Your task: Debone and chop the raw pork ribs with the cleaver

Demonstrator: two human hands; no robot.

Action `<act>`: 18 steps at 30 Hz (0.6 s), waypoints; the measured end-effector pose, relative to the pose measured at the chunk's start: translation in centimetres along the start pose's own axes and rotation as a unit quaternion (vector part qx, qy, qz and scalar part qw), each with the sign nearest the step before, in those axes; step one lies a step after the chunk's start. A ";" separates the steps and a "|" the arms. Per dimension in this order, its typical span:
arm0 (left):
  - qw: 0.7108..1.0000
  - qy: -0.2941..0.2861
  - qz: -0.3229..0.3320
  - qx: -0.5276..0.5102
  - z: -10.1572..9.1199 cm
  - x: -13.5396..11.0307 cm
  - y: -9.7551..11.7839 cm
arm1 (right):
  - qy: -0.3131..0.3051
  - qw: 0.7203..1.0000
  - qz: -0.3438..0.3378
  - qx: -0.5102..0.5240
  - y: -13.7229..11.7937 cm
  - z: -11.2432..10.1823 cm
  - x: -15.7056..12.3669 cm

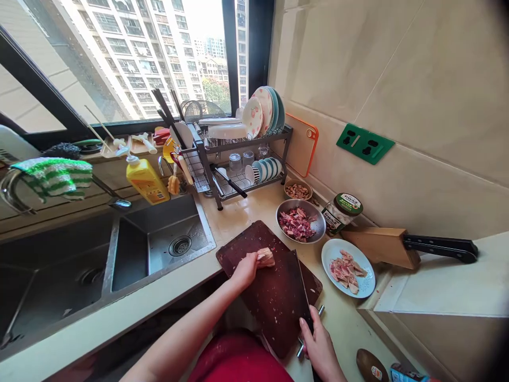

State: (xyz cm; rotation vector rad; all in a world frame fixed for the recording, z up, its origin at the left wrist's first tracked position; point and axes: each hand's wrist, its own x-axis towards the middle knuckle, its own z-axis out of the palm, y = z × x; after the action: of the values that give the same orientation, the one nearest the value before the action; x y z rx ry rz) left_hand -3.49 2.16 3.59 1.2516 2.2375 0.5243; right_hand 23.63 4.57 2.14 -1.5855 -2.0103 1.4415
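A dark red cutting board (274, 297) lies on the pale counter beside the sink. My left hand (245, 268) is closed on a pale piece of raw meat (265, 257) near the board's far end, pressing it down. My right hand (320, 345) grips the handle of a big cleaver (300, 286), whose blade stands on edge along the board's right side, a little to the right of the meat.
A steel bowl of chopped reddish meat (298, 223) and a white plate of meat slices (348, 270) sit right of the board. Behind are a small bowl (297, 190), a jar (342, 209), a knife block (382, 246), a dish rack (238, 154), a sink (167, 239) and a yellow bottle (145, 180).
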 end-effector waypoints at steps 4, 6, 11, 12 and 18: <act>0.995 -0.010 0.007 0.094 1.8 -1.3 1.8 | 0.062 0.982 -0.153 -0.087 -2.6 -0.3 0.4; 0.990 0.016 0.020 0.141 2.0 -1.7 2.0 | 0.065 0.968 -0.208 -0.121 -3.9 0.2 0.8; 0.979 0.037 0.036 0.197 1.4 -2.1 1.2 | 0.050 0.946 -0.223 -0.229 -5.1 2.8 2.6; 0.980 0.036 0.035 0.193 1.3 -2.2 1.0 | 0.042 0.946 -0.206 -0.246 -5.3 3.3 2.9; 0.986 0.078 0.039 0.146 0.7 -3.2 0.1 | 0.009 0.951 -0.202 -0.235 -10.1 0.0 2.7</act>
State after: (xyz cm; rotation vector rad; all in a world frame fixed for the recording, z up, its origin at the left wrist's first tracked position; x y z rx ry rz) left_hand -1.58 -0.54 3.86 1.4928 2.4720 0.3406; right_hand 16.21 7.33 8.94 -1.2039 -2.6072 0.8361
